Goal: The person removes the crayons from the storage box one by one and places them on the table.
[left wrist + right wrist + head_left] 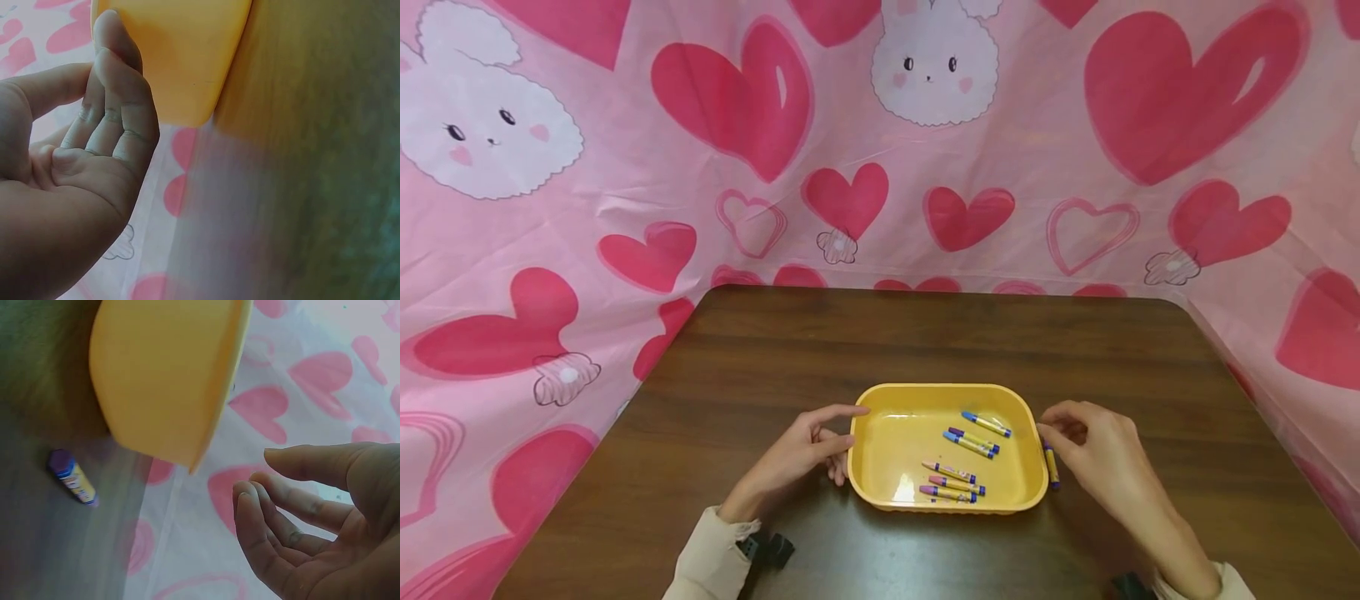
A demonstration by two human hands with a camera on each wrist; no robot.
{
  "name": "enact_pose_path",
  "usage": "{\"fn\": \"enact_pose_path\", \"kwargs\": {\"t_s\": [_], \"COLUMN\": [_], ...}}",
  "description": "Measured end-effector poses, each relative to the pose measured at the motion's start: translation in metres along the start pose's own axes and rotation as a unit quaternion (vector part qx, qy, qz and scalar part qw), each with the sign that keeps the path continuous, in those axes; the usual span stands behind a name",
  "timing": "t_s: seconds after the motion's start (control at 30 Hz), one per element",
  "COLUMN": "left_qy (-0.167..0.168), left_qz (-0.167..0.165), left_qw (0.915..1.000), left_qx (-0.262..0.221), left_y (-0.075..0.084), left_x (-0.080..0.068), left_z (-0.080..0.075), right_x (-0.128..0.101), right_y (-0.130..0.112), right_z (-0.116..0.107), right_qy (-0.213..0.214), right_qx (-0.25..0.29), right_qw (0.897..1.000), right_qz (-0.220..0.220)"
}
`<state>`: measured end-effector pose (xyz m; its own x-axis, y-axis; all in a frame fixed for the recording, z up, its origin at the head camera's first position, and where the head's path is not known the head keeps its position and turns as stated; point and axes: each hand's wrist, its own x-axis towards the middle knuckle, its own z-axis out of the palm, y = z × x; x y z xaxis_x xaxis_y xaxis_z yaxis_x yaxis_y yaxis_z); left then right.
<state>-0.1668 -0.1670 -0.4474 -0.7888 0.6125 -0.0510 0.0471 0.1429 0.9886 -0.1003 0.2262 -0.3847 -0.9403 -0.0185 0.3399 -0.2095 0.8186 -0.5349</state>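
Both hands sit on the brown desk (760, 350), one on each side of a yellow tray (887, 454). Left hand (801, 454) touches the tray's left rim with straight, loose fingers and holds nothing. Right hand (1093, 454) is by the tray's right rim with fingers a little bent and loose — it holds nothing too.

One purple crayon (1051, 464) lies on the desk, just beside the tray's right wall and right by the right hand's fingers. Six more crayons (973, 442) lie inside the tray — three near the back right, three near the front.

A pink cloth (625, 183) with red hearts and white bunnies hangs all around the desk. The tray sits near the front edge, in the middle. Lots of bare desk shows behind it and at both sides. Both arms come in from the front, with pale sleeves (707, 562).
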Motion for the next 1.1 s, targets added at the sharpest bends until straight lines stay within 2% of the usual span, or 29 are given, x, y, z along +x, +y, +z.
{"fn": "enact_pose_path", "kwargs": {"t_s": [0.3, 0.53, 0.73, 0.93, 1.1], "left_qy": [0.009, 0.011, 0.004, 0.004, 0.002], "left_qz": [-0.003, -0.006, 0.003, 0.003, 0.001], "left_qw": [0.9999, 0.9999, 0.9999, 0.9999, 1.0000], "left_qx": [0.005, 0.011, 0.012, 0.011, 0.009], "left_y": [0.002, 0.003, 0.002, 0.001, 0.002], "left_x": [-0.003, -0.003, -0.001, -0.001, -0.002], "left_z": [-0.001, -0.003, -0.002, -0.001, -0.002], "right_x": [0.016, 0.031, 0.039, 0.044, 0.043], "right_y": [-0.025, -0.036, -0.035, -0.026, -0.019], "right_z": [0.012, 0.033, 0.051, 0.069, 0.082], "right_qy": [-0.034, -0.071, -0.108, -0.121, -0.125], "right_qx": [0.000, -0.018, -0.026, -0.030, -0.061], "right_qw": [0.997, 0.995, 0.993, 0.990, 0.986], "right_qz": [-0.071, -0.070, -0.049, -0.063, -0.089]}}
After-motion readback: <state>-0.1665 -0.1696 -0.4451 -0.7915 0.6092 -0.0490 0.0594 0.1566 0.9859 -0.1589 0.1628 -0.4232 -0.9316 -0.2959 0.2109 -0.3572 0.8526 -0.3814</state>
